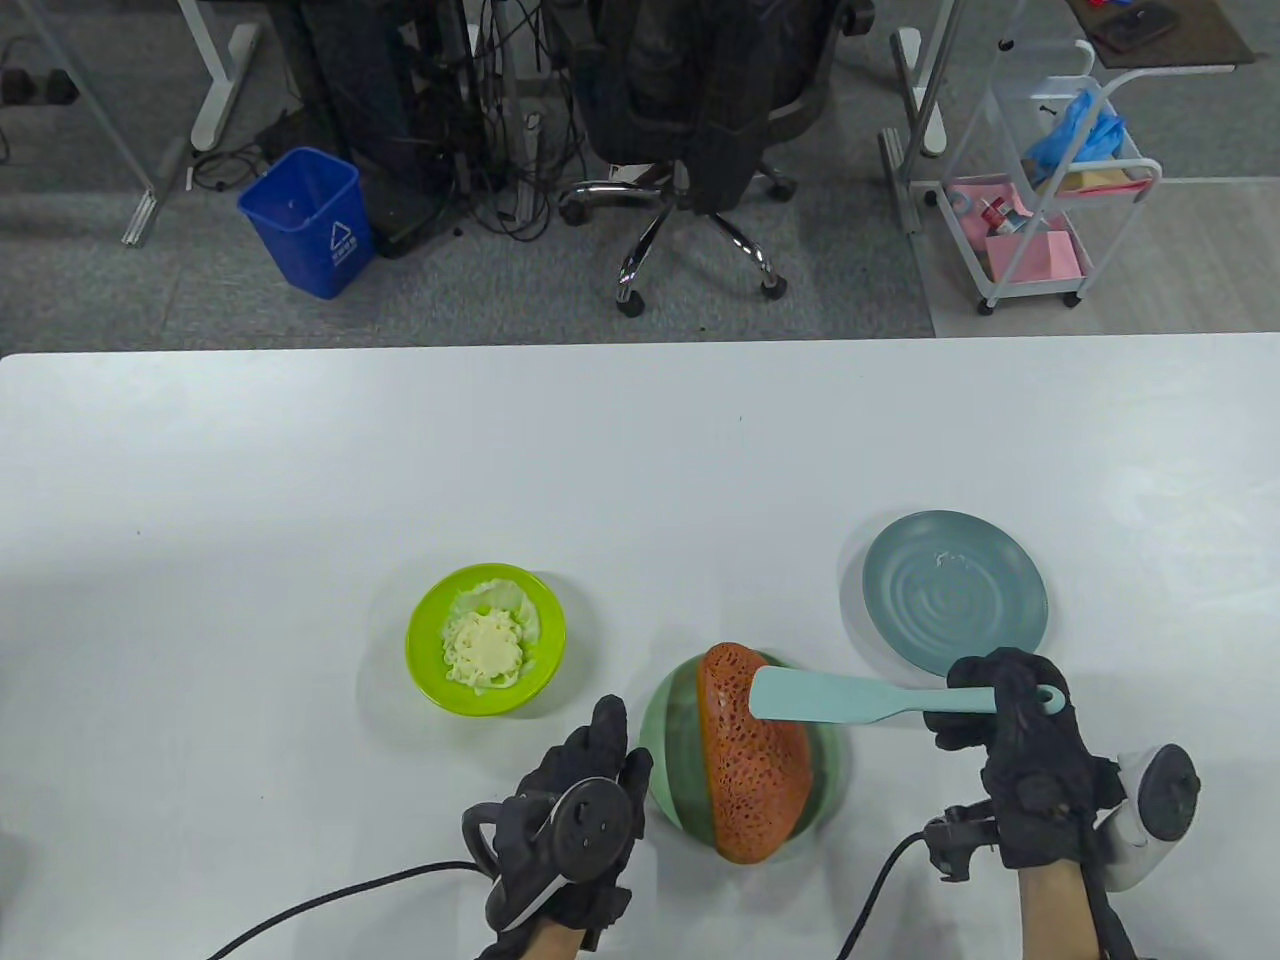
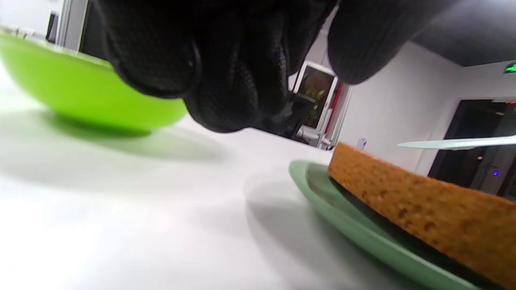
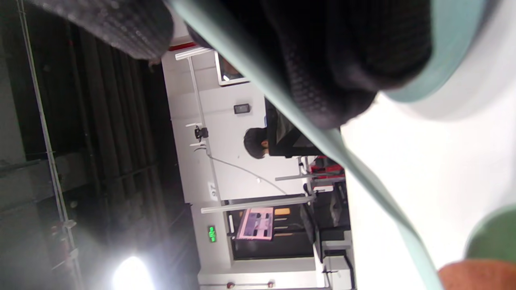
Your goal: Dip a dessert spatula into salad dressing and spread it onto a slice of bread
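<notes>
The dessert spatula (image 1: 835, 696) is gripped by the right hand (image 1: 1020, 745), blade held clean above the bread slice (image 1: 752, 770); dipping seems pending in the green bowl (image 1: 486, 640) left of the bread. The left hand (image 1: 570, 810) rests empty, fingers loosely curled.

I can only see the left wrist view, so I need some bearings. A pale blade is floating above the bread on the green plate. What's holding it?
Observer: The right hand grips the mint-green flat silicone spatula by its handle end, and the blade is over the brown porous bread slice.
Operator: What's inside the lime-green bowl?
Observer: The round lime-green plastic bowl holds a pale yellowish-white heap of salad dressing.
Operator: Is anything on the blade?
Observer: In the table view, its top face looks clean.
Operator: Anything else on the table?
Observer: A round grey-blue plate lies beyond the right hand.
</notes>
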The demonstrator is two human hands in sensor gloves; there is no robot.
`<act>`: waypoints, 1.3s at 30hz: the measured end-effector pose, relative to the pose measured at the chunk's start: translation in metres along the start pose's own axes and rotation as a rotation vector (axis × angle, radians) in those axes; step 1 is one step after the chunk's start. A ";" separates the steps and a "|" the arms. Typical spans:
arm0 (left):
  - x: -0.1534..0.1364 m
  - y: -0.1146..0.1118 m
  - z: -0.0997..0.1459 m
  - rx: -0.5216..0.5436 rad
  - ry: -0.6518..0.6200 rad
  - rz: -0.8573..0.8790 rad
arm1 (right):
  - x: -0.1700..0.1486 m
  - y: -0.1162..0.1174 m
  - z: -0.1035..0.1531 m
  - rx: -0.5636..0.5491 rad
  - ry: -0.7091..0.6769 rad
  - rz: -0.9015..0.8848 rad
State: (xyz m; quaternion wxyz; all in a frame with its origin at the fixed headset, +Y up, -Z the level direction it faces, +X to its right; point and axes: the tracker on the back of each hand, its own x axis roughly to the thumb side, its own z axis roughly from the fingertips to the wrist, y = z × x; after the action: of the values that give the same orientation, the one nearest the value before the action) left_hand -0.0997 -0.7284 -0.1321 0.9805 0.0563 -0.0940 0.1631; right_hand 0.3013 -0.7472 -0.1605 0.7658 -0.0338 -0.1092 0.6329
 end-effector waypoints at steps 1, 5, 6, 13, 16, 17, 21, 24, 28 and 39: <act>-0.002 0.003 0.001 0.020 -0.002 -0.019 | 0.000 0.004 -0.001 0.011 -0.006 -0.010; -0.012 0.012 0.003 0.050 0.003 -0.044 | 0.000 0.022 -0.004 0.048 -0.008 -0.041; -0.015 0.014 0.004 0.051 0.004 -0.034 | 0.000 0.028 -0.005 0.062 -0.010 -0.046; -0.028 0.027 0.007 0.066 -0.009 -0.026 | 0.000 0.073 -0.010 0.125 -0.004 -0.045; -0.032 0.033 0.010 0.033 -0.006 -0.007 | 0.000 0.099 -0.013 0.156 0.008 -0.021; -0.033 0.034 0.010 0.032 0.001 -0.001 | 0.000 0.105 -0.013 0.166 0.008 -0.011; -0.041 0.039 0.012 -0.005 0.015 0.029 | -0.004 0.137 -0.011 0.230 0.024 0.011; -0.048 0.042 0.012 0.016 0.027 0.058 | -0.007 0.158 -0.010 0.268 0.049 0.010; -0.055 0.044 0.013 0.044 0.044 0.075 | -0.010 0.182 -0.011 0.300 0.069 0.043; -0.071 0.047 0.013 0.080 0.064 0.118 | -0.019 0.233 -0.014 0.382 0.119 0.152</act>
State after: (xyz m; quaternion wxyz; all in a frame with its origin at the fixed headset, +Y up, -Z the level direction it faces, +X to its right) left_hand -0.1833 -0.7077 -0.1303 0.9686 0.0848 -0.0590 0.2261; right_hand 0.0764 -0.7187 -0.2212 0.7135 0.0665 0.0610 0.6948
